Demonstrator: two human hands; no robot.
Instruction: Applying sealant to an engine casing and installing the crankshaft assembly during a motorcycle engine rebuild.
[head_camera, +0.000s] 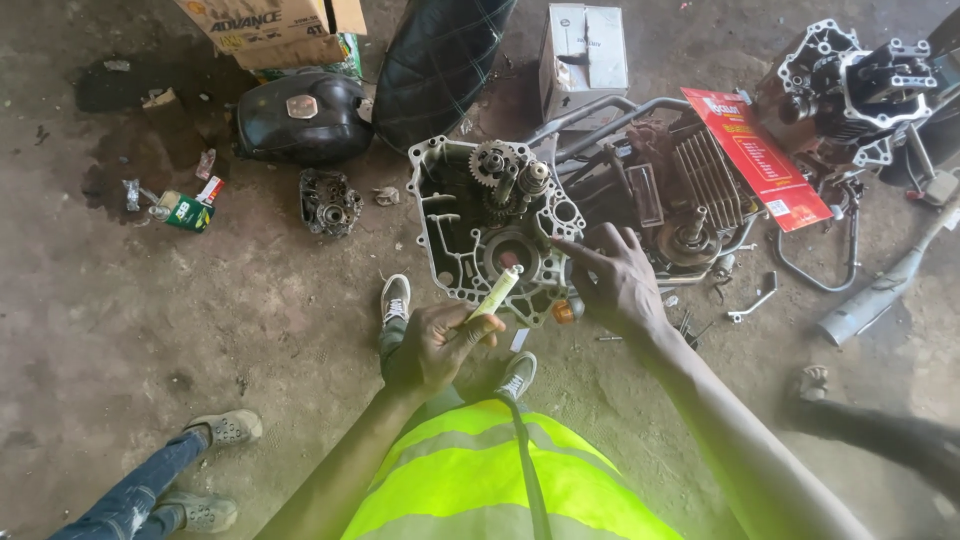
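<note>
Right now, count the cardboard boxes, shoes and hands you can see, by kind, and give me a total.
Cardboard boxes: 2, brown box, white box
Shoes: 4, two grey, two beige
Hands: 2, left hand, right hand
Total: 8

Daylight is falling on a rough, grey concrete floor (150, 320) that is showing dust and grit everywhere. A dark oily stain (130, 140) is spreading across it near the top left, with bits of litter (185, 210) lying around its edge. Cardboard boxes (280, 30) are sitting along the far side, and a grey carton (585, 55) is standing near them. No walls or windows are showing from here.
</note>
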